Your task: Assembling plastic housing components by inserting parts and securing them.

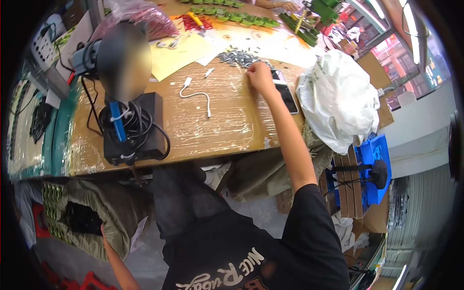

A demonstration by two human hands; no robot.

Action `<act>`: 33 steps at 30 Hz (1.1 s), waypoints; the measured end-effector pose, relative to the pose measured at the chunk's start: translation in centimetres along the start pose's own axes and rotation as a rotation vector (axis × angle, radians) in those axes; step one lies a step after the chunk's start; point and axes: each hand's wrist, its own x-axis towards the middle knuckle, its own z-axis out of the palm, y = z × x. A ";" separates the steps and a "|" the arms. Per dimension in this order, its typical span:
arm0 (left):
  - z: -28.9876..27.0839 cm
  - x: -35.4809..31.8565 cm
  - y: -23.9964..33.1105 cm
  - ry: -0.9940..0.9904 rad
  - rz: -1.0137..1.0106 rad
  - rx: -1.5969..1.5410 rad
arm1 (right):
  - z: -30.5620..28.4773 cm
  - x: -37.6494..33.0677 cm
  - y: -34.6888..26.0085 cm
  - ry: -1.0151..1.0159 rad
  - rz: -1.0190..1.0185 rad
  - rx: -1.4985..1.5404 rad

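Observation:
My right hand (261,76) hovers at or rests on the tabletop, fingers curled together, at the near right edge of a pile of small grey metal pieces (238,58). What the fingers hold, if anything, is hidden. Beside that wrist lies a dark phone (288,99), partly covered by my arm. Low on the left, my left hand (103,232) reaches into the mouth of a grey-green sack (118,212). Black items (83,218) show inside it, and my left fingers are hidden there. A short white cable (195,95) lies on the film-covered table (232,121).
A black box (154,111) with coiled cables and a round dark device (124,60) stand at left. A white bag (338,99) bulges over the right edge. Yellow paper (179,58), rows of green parts (249,19) and another person's hand (289,6) are farther back.

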 end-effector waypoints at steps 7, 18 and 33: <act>2.6 -2.2 -1.8 -0.091 0.051 -0.389 | -0.5 -3.1 -2.9 0.056 -0.202 -0.026; 0.6 -10.3 -7.3 0.508 0.171 -0.742 | -3.8 -9.1 -4.1 0.041 -0.131 0.217; -0.4 -16.4 14.1 1.581 0.299 0.189 | -3.7 -12.2 -4.8 0.095 0.038 0.432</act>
